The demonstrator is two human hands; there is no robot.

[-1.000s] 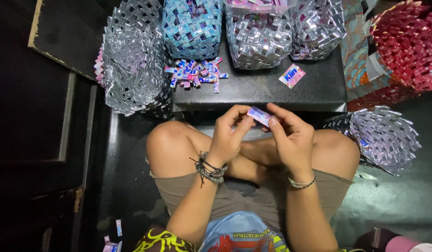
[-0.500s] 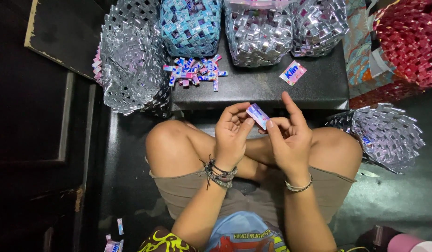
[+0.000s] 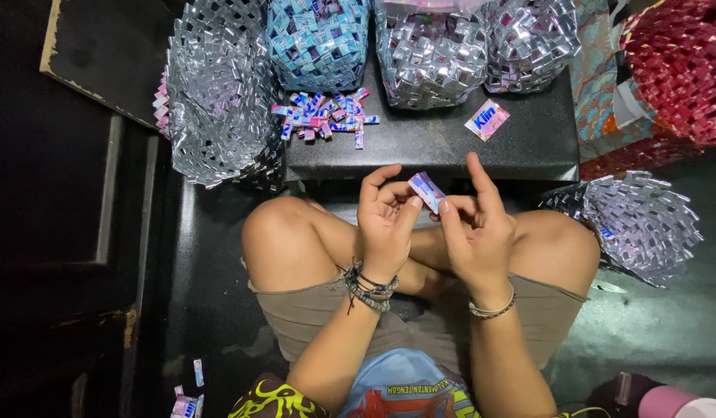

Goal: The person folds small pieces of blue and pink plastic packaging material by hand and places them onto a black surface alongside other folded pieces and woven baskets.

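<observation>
I sit cross-legged with both hands raised over my lap. Between them is a small folded wrapper strip [image 3: 427, 190], pink and blue. My left hand [image 3: 385, 220] pinches its near end with thumb and fingers. My right hand [image 3: 474, 220] grips the other end, index finger pointing up. Ahead, on a low black table [image 3: 435, 151], lies a pile of folded wrapper strips [image 3: 323, 118] and a single flat pink wrapper [image 3: 487, 119].
Woven baskets stand around: a silver one [image 3: 215, 97] at left, a blue one [image 3: 319, 42], two silver ones [image 3: 431, 58] at the back, a red one [image 3: 679, 66] at right, a silver piece [image 3: 640, 224] by my right knee. Loose wrappers [image 3: 189, 395] lie on the floor.
Both hands have shifted slightly while working the strip. My right index finger, bent over the strip a second ago, now stands straight up.
</observation>
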